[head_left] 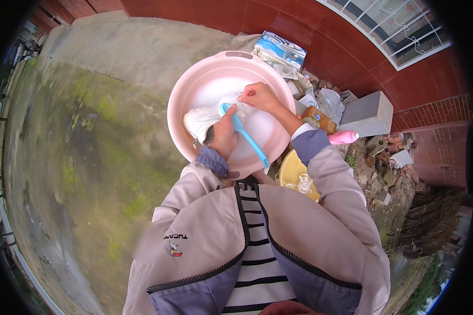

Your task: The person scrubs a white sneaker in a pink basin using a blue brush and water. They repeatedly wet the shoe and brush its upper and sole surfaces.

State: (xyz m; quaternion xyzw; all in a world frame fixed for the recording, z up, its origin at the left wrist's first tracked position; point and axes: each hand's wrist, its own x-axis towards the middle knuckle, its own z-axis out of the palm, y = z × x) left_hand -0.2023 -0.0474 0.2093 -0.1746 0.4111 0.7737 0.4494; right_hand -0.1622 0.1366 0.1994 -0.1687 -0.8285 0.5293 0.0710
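A white shoe (198, 124), wet and partly covered with suds, is held over a pink basin (177, 100) of foamy water. My left hand (224, 137) is closed on the shoe, its thumb pressing a light blue brush (247, 139) whose handle slants toward me; no bristles show. My right hand (261, 97) is closed in a pinch at the far side of the shoe, on whitish, sudsy material that I cannot make out clearly.
Right of the basin, a yellow basin (289, 170) holds white laces (304, 184). Beyond my right forearm are a pink bottle (343, 137), a brown block (320, 119), a grey stone block (368, 114) and rubble. A blue-and-white package (280, 48) lies by the red wall (215, 14).
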